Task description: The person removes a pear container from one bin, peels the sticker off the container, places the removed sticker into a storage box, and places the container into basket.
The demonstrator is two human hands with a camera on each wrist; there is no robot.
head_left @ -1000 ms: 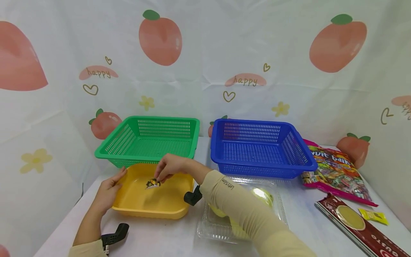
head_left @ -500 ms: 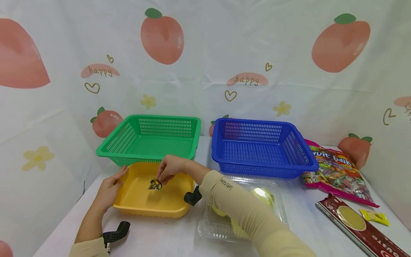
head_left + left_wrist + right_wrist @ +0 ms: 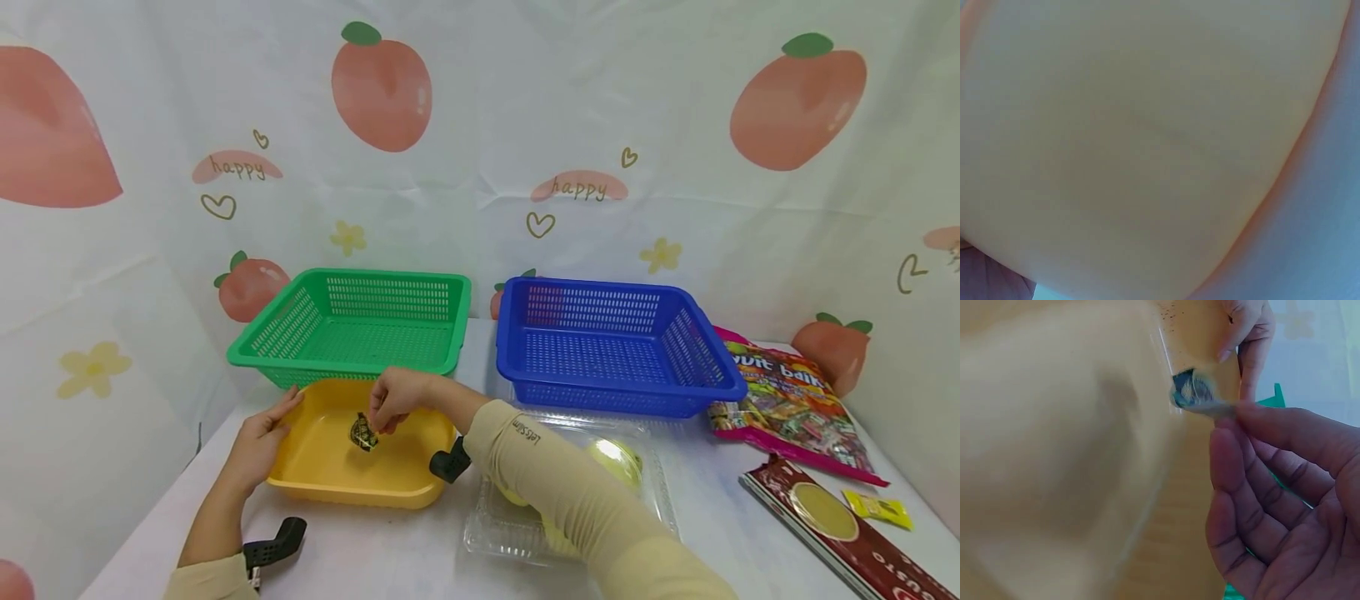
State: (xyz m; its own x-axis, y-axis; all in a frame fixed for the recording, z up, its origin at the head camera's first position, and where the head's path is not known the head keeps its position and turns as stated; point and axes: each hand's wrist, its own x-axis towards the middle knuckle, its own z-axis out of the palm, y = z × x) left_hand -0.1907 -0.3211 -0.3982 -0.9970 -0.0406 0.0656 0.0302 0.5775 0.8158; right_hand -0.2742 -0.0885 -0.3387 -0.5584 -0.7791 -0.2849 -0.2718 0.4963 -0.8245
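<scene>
A yellow plastic basin (image 3: 322,475) stands on the table in front of the green basket. My left hand (image 3: 258,446) holds its left rim; the right wrist view has the left thumb on the inner side and the other fingers outside. Over the basin, my right hand (image 3: 401,398) pinches a small wrapped candy (image 3: 363,432) between thumb and index finger. Its wrapper is dark with gold markings and hangs above the basin floor; the right wrist view shows the candy (image 3: 1191,389) at the fingertips. In the left wrist view, the blurred yellow basin wall (image 3: 1135,156) fills most of the picture.
Behind the basin is a green slotted basket (image 3: 247,354), with a blue slotted basket (image 3: 622,396) to its right. A clear plastic box (image 3: 495,533) with yellow items lies under the right forearm. At right are a candy bag (image 3: 795,400), a dark red packet (image 3: 825,517) and a small yellow packet (image 3: 877,508).
The candy has turned in the right fingers, its gold-marked face now showing differently. The right hand has moved very little, and the left hand keeps its hold on the rim.
</scene>
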